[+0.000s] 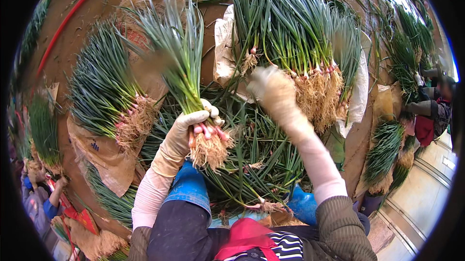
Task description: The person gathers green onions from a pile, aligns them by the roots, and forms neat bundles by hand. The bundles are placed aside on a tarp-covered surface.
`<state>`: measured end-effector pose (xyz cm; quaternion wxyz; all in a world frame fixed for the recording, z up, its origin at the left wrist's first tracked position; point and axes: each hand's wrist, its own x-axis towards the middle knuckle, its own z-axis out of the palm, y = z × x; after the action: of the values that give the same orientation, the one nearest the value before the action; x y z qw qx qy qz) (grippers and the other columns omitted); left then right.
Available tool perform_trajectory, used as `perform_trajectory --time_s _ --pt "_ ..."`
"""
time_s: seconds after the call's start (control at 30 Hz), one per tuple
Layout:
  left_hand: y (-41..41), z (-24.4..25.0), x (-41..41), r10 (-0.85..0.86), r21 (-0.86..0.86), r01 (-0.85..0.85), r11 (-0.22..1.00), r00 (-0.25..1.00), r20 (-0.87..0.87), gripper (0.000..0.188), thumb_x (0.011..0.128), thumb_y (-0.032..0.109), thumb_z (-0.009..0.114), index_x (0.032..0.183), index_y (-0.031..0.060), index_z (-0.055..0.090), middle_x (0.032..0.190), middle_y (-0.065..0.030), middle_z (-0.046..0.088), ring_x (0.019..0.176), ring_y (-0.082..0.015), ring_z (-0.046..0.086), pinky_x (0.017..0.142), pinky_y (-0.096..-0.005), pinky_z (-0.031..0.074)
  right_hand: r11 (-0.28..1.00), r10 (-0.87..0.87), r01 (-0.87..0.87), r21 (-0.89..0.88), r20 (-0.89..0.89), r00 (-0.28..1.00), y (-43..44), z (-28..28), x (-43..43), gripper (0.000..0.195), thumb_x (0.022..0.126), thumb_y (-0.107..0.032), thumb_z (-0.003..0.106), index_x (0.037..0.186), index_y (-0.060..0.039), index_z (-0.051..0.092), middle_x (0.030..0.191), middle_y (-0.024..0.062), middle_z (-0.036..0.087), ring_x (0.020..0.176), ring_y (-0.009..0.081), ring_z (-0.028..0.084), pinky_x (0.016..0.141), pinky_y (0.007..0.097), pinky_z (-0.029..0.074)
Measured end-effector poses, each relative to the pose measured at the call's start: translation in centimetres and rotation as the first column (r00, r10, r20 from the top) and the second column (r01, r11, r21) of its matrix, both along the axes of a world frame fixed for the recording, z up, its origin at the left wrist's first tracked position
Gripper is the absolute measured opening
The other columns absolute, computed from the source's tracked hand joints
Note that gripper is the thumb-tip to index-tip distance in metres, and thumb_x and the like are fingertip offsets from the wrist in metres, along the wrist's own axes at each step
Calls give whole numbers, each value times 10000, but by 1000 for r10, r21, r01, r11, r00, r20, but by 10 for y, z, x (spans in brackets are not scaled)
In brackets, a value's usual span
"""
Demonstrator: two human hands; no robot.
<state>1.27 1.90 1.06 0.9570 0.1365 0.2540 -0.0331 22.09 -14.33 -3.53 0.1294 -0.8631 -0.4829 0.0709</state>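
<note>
My left hand (194,123), in a pale glove, grips a bunch of green garlic (189,90) just above its pink bulbs. The leaves fan upward and the tan roots hang below the fingers. Motion blurs my gloved right hand (270,85), which is at the left end of a large pile of green garlic (298,36). Whether its fingers hold a stalk cannot be made out. That pile lies on a white woven sack (225,43), roots towards me. Loose leaves and stalks (254,152) cover the ground between my blue boots (303,204).
Left of me, another garlic pile (105,79) rests on a tan sack (105,163). A red hose (69,17) crosses the brown wet floor. Other people work at both sides, one by a red cloth (425,130). More bundles (385,152) lie to the right.
</note>
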Motion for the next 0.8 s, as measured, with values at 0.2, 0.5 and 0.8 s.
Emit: perform_trajectory --time_s 0.2,0.5,0.8 --pt "-12 -17 6 -145 -27 143 989 987 -72 322 858 89 614 1156 -26 572 1054 -145 630 985 -256 626 857 -539 542 981 -141 172 -88 285 948 7 -10 33 192 876 -249 663 861 -60 632 786 68 587 702 189 566 617 336 498" --pt "-29 -27 1 -266 237 314 919 940 -213 370 851 122 617 1180 -50 615 823 -116 700 554 -80 628 469 -135 472 834 -246 542 -107 -950 190 -36 18 -128 140 903 -94 656 1007 -3 678 809 32 644 719 125 592 709 260 492" --pt "-39 -30 -6 -337 261 438 860 872 -354 310 834 129 694 1081 -49 633 783 -112 666 579 -159 675 340 -187 434 884 -315 464 -56 -804 505 -1 -11 -78 374 846 -354 701 980 -9 646 755 143 680 681 258 660 649 348 514"
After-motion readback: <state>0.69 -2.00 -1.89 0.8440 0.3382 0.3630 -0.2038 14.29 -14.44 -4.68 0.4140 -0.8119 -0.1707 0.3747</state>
